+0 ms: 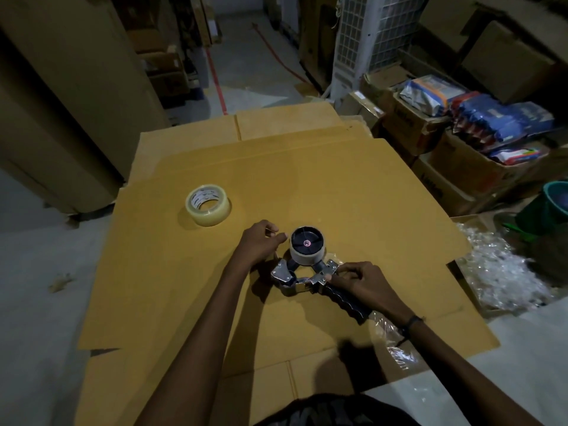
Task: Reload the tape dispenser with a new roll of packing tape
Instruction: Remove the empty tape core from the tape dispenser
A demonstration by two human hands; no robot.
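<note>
A hand-held tape dispenser [310, 272] lies on flattened cardboard [353, 192], its black ribbed handle [347, 299] pointing toward me. On its hub sits a nearly bare grey core [307, 255] around a black spindle. My left hand [261, 241] is just left of the core, fingers pinched together as if on a thin strip of tape; what it pinches is too small to tell. My right hand [362, 279] grips the dispenser where the metal frame meets the handle. A new roll of clear packing tape [208, 205] lies flat to the upper left, apart from both hands.
Crumpled clear plastic wrap [504, 272] lies at the right edge of the cardboard. Open boxes with blue packets [498, 121] stand at the right, a green bucket [556, 201] beside them. Tall cartons [61, 96] rise at the left. Grey floor surrounds the sheets.
</note>
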